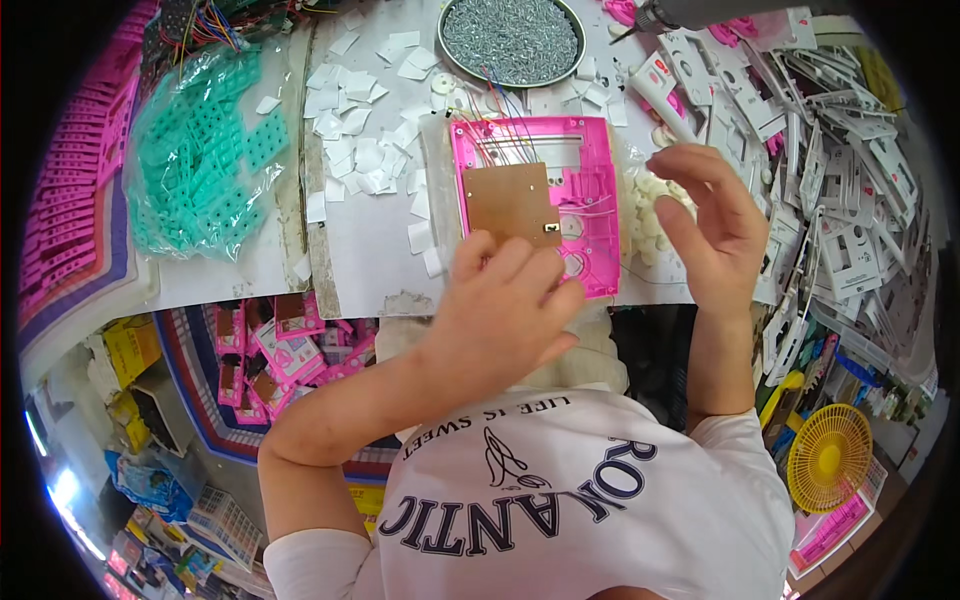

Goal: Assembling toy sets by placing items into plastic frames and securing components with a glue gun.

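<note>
A pink plastic casing (590,235) lies on the white worktop in front of me, its ribbed inner side facing up. Over its left part rests a brown circuit board (510,195), from whose upper edge several thin coloured wires (505,125) rise. My left hand (510,290) is at the lower edge of the board, fingers curled and closed; what they grip, if anything, is hidden beneath them. Raised to the right of the casing, my right hand (715,220) has thumb and fingers apart with nothing between them. Cream-coloured small round parts (648,215) are heaped behind it.
A round metal tray (441,45) of small screws stands at the back. White square pieces (355,120) are scattered left of the casing, beside a clear bag of green parts (195,160). White panels (850,250) pile up at right. Below the worktop sits a basket of pink units (285,350).
</note>
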`<state>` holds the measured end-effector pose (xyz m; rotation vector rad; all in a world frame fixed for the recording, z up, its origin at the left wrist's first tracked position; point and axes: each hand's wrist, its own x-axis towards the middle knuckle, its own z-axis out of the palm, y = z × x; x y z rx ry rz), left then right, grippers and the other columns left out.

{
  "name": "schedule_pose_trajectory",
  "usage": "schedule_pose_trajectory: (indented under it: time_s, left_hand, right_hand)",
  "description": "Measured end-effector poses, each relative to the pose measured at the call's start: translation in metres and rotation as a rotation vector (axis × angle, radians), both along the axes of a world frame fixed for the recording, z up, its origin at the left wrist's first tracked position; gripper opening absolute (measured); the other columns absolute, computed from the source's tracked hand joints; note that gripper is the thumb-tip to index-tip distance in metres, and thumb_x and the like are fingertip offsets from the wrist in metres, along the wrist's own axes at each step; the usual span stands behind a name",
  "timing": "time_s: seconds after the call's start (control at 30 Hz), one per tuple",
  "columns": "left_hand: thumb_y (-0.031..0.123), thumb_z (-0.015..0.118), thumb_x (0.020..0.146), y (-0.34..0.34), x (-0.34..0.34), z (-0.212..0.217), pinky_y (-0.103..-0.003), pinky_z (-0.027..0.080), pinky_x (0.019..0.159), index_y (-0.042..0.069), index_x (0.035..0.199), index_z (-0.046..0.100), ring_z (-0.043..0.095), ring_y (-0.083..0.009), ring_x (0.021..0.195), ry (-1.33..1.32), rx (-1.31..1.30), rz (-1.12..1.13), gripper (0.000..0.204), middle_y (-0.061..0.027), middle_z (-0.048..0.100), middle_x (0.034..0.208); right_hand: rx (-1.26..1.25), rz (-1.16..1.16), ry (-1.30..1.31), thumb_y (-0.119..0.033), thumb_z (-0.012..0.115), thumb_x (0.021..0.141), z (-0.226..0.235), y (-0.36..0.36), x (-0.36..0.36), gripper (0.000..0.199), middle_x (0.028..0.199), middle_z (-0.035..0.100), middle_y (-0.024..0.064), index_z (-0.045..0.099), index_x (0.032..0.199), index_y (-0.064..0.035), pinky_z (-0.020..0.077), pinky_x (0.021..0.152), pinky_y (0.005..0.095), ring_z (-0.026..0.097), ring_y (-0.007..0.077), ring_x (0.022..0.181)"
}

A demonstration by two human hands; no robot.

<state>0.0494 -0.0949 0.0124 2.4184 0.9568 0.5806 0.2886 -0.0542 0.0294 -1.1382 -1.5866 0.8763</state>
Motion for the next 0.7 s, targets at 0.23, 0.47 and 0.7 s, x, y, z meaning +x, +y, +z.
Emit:
schedule_pose_trajectory:
  time_s: [0.23, 0.47, 0.7]
  left_hand:
    - [0.013, 0.080, 0.083, 0.011, -0.014, 0.002, -0.032, 0.046, 0.072, 0.005, 0.099, 0.071, 0.060, -0.0168, 0.075, -0.173, -0.285, 0.093, 0.020, -0.0024, 0.062, 0.083]
    - [0.004, 0.066, 0.098, 0.016, -0.044, 0.007, -0.021, 0.053, 0.062, -0.003, 0.112, 0.072, 0.064, -0.0065, 0.073, -0.625, -1.217, 0.485, 0.016, -0.0035, 0.072, 0.092]
    - [0.001, 0.069, 0.095, 0.007, -0.038, -0.002, -0.020, 0.049, 0.059, -0.004, 0.111, 0.071, 0.060, -0.0033, 0.069, -0.582, -1.128, 0.497, 0.017, -0.0025, 0.070, 0.086]
  right_hand:
    - [-0.038, 0.233, -0.283, -0.005, 0.074, 0.084, 0.013, 0.004, -0.003, 0.026, 0.095, 0.071, 0.0109, 0.071, 0.109, 0.0004, 0.0520, 0.075, 0.0299, 0.067, 0.0197, 0.080]
    - [-0.414, 0.443, -0.208, -0.006, 0.071, 0.090, -0.005, 0.010, -0.063, 0.013, 0.078, 0.072, 0.0047, 0.073, 0.101, 0.0011, 0.0474, 0.056, 0.0238, 0.061, 0.0080, 0.062]
    - [-0.510, 0.418, -0.234, -0.008, 0.071, 0.087, 0.000, 0.012, -0.063, 0.011, 0.075, 0.070, 0.0103, 0.071, 0.091, 0.0012, 0.0520, 0.060, 0.0298, 0.067, 0.0173, 0.064]
